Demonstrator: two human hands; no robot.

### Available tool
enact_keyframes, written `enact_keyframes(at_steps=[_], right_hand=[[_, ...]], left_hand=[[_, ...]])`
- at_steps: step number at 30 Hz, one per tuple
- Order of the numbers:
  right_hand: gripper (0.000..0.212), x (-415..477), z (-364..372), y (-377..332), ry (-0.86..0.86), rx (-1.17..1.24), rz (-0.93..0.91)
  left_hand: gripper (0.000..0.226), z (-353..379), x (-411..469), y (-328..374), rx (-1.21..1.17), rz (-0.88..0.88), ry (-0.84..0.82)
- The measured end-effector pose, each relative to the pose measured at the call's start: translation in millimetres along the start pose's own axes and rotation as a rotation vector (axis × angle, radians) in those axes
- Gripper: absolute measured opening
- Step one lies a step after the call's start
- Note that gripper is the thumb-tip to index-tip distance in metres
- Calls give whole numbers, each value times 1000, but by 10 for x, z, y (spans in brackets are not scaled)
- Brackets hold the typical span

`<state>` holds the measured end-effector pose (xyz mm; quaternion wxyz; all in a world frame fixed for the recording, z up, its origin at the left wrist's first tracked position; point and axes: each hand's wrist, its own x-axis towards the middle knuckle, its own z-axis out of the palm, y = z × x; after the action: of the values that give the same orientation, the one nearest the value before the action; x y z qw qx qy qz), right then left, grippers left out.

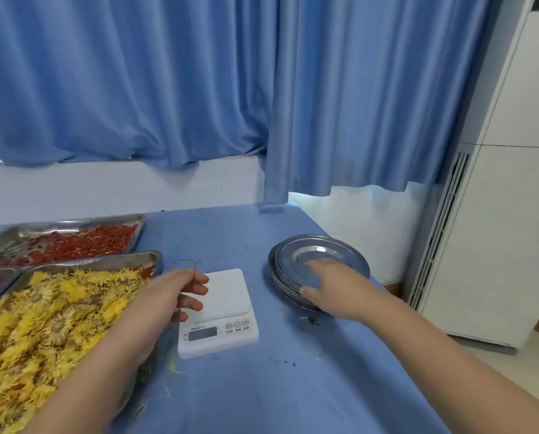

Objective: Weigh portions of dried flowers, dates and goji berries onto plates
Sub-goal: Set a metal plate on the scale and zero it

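Only the top plate (340, 245) should be lifted off the stack of plates (280, 281), right of the scale (227, 296), and centred there. The right hand (334, 286) is laid on it, thumb at the rim; a pinch cannot be confirmed. The left hand (174, 292), loosely curled and empty, is held over the scale. One scale, three trays (105, 262) and several plates are counted.
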<state>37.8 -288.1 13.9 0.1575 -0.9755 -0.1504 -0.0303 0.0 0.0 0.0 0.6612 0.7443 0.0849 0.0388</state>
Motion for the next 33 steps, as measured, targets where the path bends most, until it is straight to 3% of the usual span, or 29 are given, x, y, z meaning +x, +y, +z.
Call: enact_keyframes(at_steps=[6, 10, 15, 18, 21, 23, 27, 33], right_hand=[[4, 209, 340, 106, -12, -391, -6], [13, 213, 369, 63, 38, -505, -37], [16, 191, 397, 51, 160, -477, -56], [28, 174, 361, 65, 238, -431, -46], [20, 157, 275, -29, 429, -520, -127], [28, 133, 230, -144, 523, -519, -184], [25, 152, 339, -446, 713, -397, -366], [17, 216, 862, -895, 819, -202, -520]], left_hand=[[27, -156, 407, -107, 94, -65, 89], [25, -203, 477, -203, 114, -127, 112], [24, -230, 457, -286, 94, -97, 103], [23, -267, 440, -295, 93, -78, 98], [21, -318, 419, -318, 40, -34, 107], [20, -345, 400, -325, 33, -17, 121], [19, -381, 382, -323, 13, -5, 170], [20, -462, 318, -362, 139, 98, 326]])
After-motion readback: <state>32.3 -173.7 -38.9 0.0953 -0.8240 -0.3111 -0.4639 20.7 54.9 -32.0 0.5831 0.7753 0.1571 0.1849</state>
